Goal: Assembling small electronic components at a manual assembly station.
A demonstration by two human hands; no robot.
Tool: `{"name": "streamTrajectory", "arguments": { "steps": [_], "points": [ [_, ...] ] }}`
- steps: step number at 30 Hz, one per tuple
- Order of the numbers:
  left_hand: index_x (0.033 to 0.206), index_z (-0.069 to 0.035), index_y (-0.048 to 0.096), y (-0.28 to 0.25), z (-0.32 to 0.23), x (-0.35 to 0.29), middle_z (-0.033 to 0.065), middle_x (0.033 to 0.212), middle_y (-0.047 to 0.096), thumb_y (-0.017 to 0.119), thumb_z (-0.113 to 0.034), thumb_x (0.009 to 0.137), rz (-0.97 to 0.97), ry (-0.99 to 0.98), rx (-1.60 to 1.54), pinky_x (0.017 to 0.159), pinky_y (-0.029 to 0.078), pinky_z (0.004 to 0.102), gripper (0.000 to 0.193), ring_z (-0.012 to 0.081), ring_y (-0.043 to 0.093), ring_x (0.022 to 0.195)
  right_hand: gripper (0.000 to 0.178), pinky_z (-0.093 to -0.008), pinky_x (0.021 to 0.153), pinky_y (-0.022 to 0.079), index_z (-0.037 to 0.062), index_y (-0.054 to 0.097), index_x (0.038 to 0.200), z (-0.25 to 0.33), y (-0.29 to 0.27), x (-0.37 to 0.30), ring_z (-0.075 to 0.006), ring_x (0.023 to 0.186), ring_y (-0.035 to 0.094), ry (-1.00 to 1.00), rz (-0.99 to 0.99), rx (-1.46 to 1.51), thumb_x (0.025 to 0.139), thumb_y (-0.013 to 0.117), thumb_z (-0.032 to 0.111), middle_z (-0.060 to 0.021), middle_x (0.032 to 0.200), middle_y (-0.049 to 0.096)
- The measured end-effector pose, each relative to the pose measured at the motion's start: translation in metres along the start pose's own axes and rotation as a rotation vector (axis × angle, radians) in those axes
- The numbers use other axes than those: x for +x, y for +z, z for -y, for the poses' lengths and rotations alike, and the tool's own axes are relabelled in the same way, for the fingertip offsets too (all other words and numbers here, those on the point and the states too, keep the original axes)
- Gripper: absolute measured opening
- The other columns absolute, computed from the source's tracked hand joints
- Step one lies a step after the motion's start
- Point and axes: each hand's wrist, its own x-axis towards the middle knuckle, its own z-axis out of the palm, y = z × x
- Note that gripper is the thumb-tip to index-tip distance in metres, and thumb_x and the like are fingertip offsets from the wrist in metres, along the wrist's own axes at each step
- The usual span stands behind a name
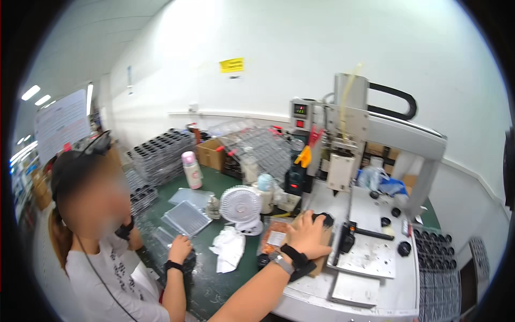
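Note:
My left hand (308, 236) reaches in palm down, its fingers spread and its thumb pointing right. A watch and a black strap sit on its wrist. The fingertips are beside a round black part (325, 219), partly covered by the hand. Under the palm lies a brown cardboard-like piece (317, 266). Just left of the hand is a clear bag of orange-brown bits (271, 241). To the right stands a benchtop gantry machine (341, 169), its head above a metal plate (370, 257) with a black clamp (348, 239). My right hand is out of view.
A co-worker (115, 279) sits close on the left, one hand (179, 248) on the green table. A white fan (241, 206), a crumpled tissue (228, 249), clear trays (186, 217) and a spray can (191, 170) stand between us. Stacked trays of black parts (434, 249) are far right.

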Motion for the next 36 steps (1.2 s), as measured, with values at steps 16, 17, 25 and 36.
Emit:
{"name": "streamTrajectory", "arguments": {
  "steps": [16, 17, 25, 36],
  "points": [
    [0.134, -0.006, 0.038, 0.009, -0.007, 0.003, 0.0251, 0.142, 0.024, 0.076, -0.048, 0.06, 0.296, 0.046, -0.056, 0.101, 0.028, 0.0584, 0.093, 0.0415, 0.02, 0.133, 0.056, -0.0406, 0.089, 0.046, -0.0018, 0.058, 0.11, -0.013, 0.041, 0.278, -0.0386, 0.1, 0.057, -0.002, 0.462, -0.197, 0.069, 0.064, 0.037, -0.0277, 0.108, 0.056],
    [0.134, -0.006, 0.037, 0.006, -0.01, 0.002, 0.0249, 0.142, 0.023, 0.076, -0.048, 0.059, 0.305, 0.068, -0.035, 0.101, 0.027, 0.0583, 0.094, 0.0413, 0.02, 0.133, 0.058, -0.0404, 0.088, 0.047, -0.0007, 0.058, 0.111, -0.024, 0.062, 0.286, -0.0387, 0.1, 0.057, 0.044, 0.471, -0.248, 0.067, 0.064, 0.036, -0.0276, 0.108, 0.057],
    [0.113, -0.015, 0.058, -0.004, -0.009, 0.004, 0.0236, 0.14, 0.026, 0.072, -0.05, 0.064, 0.478, 0.178, 0.039, 0.095, 0.023, 0.0684, 0.062, 0.0428, 0.02, 0.133, 0.037, -0.0371, 0.08, 0.05, 0.0072, 0.07, 0.09, -0.046, 0.101, 0.317, -0.0317, 0.087, 0.063, -0.017, 0.695, -0.431, 0.064, 0.065, 0.033, -0.0168, 0.091, 0.067],
    [0.123, -0.025, 0.058, 0.002, -0.011, -0.005, 0.0214, 0.147, 0.02, 0.058, -0.065, 0.069, 0.557, 0.341, 0.079, 0.097, 0.012, 0.0709, 0.067, 0.0439, 0.01, 0.136, 0.042, -0.0296, 0.057, 0.052, 0.0035, 0.048, 0.122, 0.031, 0.073, 0.319, -0.0173, 0.077, 0.06, 0.217, 0.255, 1.012, 0.085, 0.06, 0.019, -0.0082, 0.091, 0.058]
  ]
}}
